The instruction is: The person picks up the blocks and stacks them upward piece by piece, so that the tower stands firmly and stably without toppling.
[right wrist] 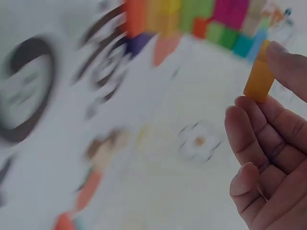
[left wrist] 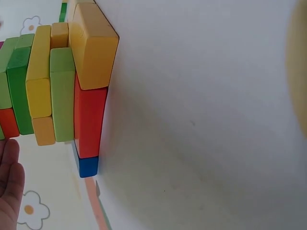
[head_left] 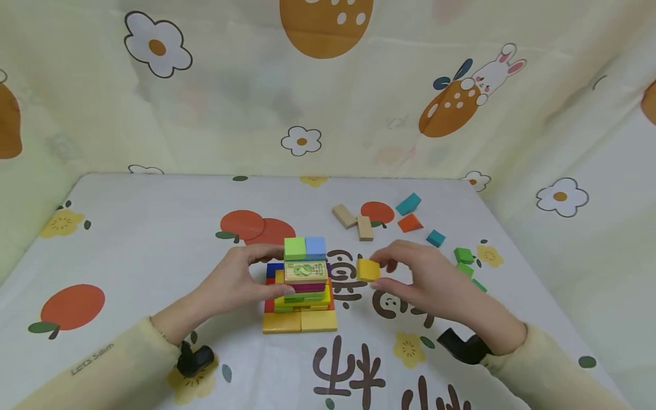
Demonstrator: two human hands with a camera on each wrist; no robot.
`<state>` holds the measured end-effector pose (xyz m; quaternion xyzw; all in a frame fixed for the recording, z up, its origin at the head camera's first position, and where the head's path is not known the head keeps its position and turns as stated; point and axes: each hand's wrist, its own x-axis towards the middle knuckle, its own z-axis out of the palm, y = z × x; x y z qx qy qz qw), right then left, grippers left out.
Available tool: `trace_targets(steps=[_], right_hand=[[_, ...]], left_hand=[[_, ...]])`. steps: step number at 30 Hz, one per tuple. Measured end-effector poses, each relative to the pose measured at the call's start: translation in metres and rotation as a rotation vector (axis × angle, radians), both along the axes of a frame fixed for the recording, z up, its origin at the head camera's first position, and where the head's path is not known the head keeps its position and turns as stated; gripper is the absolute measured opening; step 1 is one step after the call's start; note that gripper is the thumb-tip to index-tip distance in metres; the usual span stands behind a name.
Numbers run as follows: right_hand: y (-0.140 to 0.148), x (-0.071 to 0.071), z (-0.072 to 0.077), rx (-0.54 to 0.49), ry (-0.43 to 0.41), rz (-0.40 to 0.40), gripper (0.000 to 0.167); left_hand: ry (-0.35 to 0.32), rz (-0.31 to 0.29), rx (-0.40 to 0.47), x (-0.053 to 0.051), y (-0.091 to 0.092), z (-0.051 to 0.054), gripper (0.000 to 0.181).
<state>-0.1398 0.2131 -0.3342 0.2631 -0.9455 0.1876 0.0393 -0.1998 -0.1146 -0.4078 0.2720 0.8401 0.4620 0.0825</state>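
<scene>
A tower of colored wooden blocks stands on the table, with yellow, red and blue blocks at its base. Near its top lies a block with a banknote print, under a light green block and a light blue block. My left hand holds the tower's upper part from the left, thumb at the front and fingers reaching behind. To the right of the tower, and apart from it, my right hand pinches a yellow block between thumb and fingers.
Loose blocks lie at the back right: two plain wooden blocks, a teal block, an orange triangular block, a smaller teal block and several green blocks. A printed cloth covers the table; a curtain hangs behind.
</scene>
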Motion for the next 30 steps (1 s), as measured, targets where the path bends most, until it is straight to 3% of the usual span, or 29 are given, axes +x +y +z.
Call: trace_targets(steps=[4,9,20,30], right_hand=[[-0.032,-0.004,0.011,0.021,0.007,0.078,0.034],[-0.051,-0.008,0.011,0.051,0.008,0.120,0.034],[-0.058,-0.013,0.005,0.042,0.025,0.092,0.036],[-0.056,-0.013,-0.003,-0.028,0.076,0.048,0.035]], left_hand=[[0.004,-0.006,-0.001,-0.001,0.000,0.000,0.066],[0.008,-0.012,0.002,-0.001,0.000,0.001,0.064],[0.015,-0.018,0.007,-0.001,-0.001,-0.001,0.062],[0.015,-0.019,0.005,-0.001,-0.001,0.001,0.062]])
